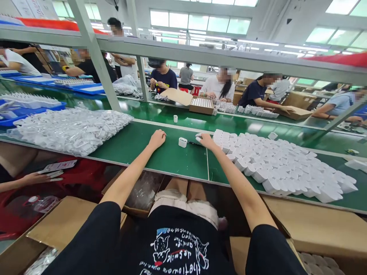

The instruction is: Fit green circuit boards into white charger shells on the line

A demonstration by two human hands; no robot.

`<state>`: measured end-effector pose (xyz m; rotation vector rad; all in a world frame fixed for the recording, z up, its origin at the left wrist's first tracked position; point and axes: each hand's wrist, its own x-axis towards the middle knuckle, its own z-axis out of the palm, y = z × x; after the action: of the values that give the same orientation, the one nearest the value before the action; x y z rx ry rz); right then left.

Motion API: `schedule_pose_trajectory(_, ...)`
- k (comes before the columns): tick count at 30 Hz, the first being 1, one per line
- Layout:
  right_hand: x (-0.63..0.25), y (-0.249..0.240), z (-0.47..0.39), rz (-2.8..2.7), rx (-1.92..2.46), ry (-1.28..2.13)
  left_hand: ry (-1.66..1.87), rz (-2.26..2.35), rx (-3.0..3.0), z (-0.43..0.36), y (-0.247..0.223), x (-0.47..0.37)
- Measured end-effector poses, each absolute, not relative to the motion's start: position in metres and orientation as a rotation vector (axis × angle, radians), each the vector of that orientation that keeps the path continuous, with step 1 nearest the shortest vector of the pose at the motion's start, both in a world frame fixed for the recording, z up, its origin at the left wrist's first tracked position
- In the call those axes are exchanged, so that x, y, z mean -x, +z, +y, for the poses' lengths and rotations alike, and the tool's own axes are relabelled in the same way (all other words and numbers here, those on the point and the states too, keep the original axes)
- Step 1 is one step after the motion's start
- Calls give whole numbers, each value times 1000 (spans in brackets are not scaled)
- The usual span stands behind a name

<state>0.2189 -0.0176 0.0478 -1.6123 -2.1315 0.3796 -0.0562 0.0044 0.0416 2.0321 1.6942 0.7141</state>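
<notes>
My left hand [157, 139] curls on the green table [126, 141], a small rounded white plastic case [182, 143] between it and my right hand [205, 141]; either's grip I can't tell.

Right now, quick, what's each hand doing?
Left hand: loosely curled; can't tell if anything's inside.
Right hand: at the thin black tool; can't tell whether it's gripping.

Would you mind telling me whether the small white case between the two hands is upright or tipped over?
Upright: the white case stands on the green bench with its darker top opening facing up.
</notes>
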Motion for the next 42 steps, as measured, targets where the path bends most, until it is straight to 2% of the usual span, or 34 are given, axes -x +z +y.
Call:
schedule_pose_trajectory(7, -185, 35, -5, -1861, 1626, 1053, 558, 1322, -1717, 15, 43, 12)
schedule_pose_trajectory(18, -187, 35, 24, -1878, 1555, 1482, 295, 932, -1480, 45, 21, 7)
schedule_pose_trajectory(25, -194, 38, 30, -1871, 1538, 1623, 316, 858, -1454, 45, 11, 6)
schedule_pose_trajectory(31, -198, 33, 25, -1720, 1540, 1595, 509, 900, -1540, 26, 7, 4)
schedule_pose_trajectory(36, -191, 37, -5, -1494, 1481, 1459, 778, 947, -1783, -2, 14, -1)
schedule_pose_trajectory(42, -175, 77, -48, -1438, 1370, 1308, 1192, 887, -2090, -19, 15, -1)
